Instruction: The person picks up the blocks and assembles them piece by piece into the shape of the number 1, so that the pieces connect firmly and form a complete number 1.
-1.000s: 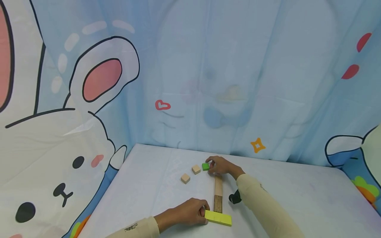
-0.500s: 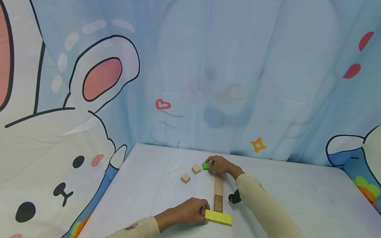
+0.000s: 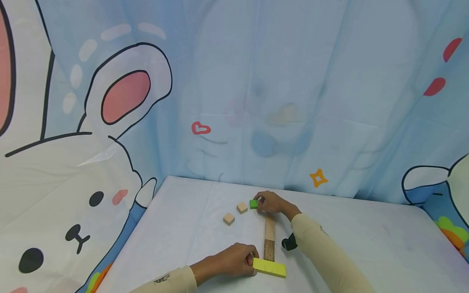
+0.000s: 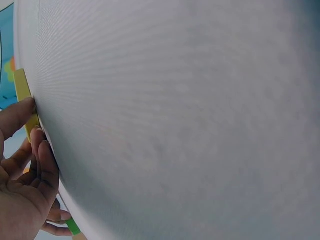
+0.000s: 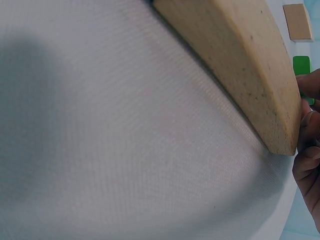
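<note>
My left hand (image 3: 235, 260) pinches the left end of a yellow block (image 3: 269, 267) between thumb and fingers. The yellow block (image 4: 22, 90) also shows at the left edge of the left wrist view. Just beyond it, a long wooden piece (image 3: 270, 228) with a darker near end (image 3: 269, 250) runs away from me. At its far end my right hand (image 3: 270, 202) grips a small green block (image 3: 253, 204). The right wrist view has the green block (image 5: 301, 66) by the fingertips, beside the large wooden piece (image 5: 245, 65).
Two small wooden cubes, one (image 3: 242, 208) beside the green block and one (image 3: 229, 219) nearer me, lie on the white table (image 3: 190, 219). A black object (image 3: 289, 243) is by my right sleeve. A printed curtain (image 3: 234, 89) stands behind the table.
</note>
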`<state>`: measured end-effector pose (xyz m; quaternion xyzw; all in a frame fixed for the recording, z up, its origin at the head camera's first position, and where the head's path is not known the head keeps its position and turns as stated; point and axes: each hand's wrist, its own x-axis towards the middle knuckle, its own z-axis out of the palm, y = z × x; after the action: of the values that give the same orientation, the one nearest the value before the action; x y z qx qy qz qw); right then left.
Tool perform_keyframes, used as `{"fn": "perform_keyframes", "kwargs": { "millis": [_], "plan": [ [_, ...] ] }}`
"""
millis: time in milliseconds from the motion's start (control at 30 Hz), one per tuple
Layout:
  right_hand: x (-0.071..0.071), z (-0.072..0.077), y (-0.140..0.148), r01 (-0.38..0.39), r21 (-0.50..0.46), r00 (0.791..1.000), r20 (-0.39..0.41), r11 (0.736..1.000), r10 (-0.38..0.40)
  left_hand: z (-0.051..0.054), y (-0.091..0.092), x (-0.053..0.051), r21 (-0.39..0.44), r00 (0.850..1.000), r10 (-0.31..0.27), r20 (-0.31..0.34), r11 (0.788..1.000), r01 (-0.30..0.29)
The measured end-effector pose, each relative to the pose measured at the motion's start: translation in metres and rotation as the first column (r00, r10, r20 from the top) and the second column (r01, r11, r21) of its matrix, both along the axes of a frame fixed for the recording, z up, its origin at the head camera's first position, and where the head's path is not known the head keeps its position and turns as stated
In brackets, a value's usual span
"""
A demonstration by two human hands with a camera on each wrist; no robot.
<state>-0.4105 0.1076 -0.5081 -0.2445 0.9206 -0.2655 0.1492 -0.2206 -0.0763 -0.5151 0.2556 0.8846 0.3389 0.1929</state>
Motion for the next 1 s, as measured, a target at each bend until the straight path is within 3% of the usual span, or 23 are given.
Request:
{"fn": "perform_keyframes", "kwargs": {
  "millis": [700, 1000],
  "plan": [
    [-0.0003, 0.0012, 0.0017, 0.015, -0.002, 1.0, 0.012, 1.0, -0.015, -0.0014, -0.0015, 0.0002, -0.033, 0.996, -0.042, -0.078, 0.999, 0.039],
    [0.0005, 0.001, 0.0038, 0.001, -0.023, 1.0, 0.002, 1.0, -0.001, -0.0008, -0.0015, 0.0008, -0.029, 0.997, -0.034, -0.069, 0.999, 0.032]
  ]
}}
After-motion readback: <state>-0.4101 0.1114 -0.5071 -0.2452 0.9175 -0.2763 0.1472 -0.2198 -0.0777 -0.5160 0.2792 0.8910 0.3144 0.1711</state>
